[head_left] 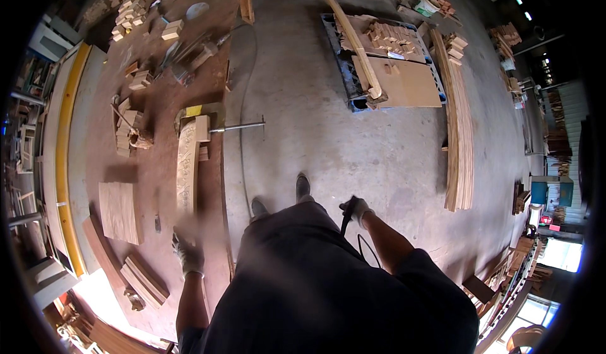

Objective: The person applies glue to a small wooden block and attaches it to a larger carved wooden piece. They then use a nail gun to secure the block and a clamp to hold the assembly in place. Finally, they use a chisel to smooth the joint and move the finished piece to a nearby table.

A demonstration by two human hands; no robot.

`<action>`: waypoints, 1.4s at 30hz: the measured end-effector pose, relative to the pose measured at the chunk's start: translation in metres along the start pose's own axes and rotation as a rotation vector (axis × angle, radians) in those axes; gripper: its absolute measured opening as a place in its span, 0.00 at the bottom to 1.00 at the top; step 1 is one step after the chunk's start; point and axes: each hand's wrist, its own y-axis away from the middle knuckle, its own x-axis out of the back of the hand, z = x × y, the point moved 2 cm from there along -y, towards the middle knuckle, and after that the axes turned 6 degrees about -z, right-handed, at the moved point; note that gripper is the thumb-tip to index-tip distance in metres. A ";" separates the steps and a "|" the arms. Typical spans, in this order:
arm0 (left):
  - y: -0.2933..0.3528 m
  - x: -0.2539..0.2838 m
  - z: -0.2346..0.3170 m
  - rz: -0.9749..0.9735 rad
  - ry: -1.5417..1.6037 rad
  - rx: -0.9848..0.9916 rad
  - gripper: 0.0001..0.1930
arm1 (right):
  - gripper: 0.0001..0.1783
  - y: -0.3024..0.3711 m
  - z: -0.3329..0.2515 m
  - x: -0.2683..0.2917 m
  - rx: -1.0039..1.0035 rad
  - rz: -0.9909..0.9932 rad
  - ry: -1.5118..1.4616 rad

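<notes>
My left hand (189, 257), in a light work glove, is over the workbench, close to the near end of a pale carved board (187, 171). Its fingers look loosely stretched, with nothing visible in them, though blur softens their outline. A clamp (243, 127) with a long screw bar and a wood block (202, 128) sit at the board's far end. My right hand (356, 209), gloved too, is out over the floor to the right of my body. It is closed around a slim black handle (345, 223); a thin black cord (361, 243) loops below. The handle's kind is unclear.
Wood blocks (136, 7), a square panel (118, 212) and dark planks (104, 253) lie on the bench. A hose (242, 158) trails along the floor beside it. Ahead right stand a blue pallet (351, 89) with cardboard and a stack of long boards (459, 146).
</notes>
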 end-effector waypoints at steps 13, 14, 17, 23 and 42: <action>0.115 0.005 -0.090 -0.125 0.230 0.222 0.69 | 0.19 0.058 -0.110 -0.063 0.106 -0.026 -0.127; 0.111 -0.016 -0.116 -0.049 0.101 0.160 0.70 | 0.18 0.051 -0.095 -0.059 0.081 -0.044 -0.161; 0.092 -0.020 -0.113 -0.009 -0.071 0.077 0.68 | 0.16 0.053 -0.085 -0.054 -0.014 0.011 -0.105; 0.089 0.009 -0.066 -0.031 -0.021 0.164 0.62 | 0.15 0.061 -0.087 -0.049 -0.085 0.033 -0.051; 0.072 0.011 -0.079 -0.119 -0.135 0.093 0.47 | 0.16 0.059 -0.110 -0.056 0.004 0.013 -0.023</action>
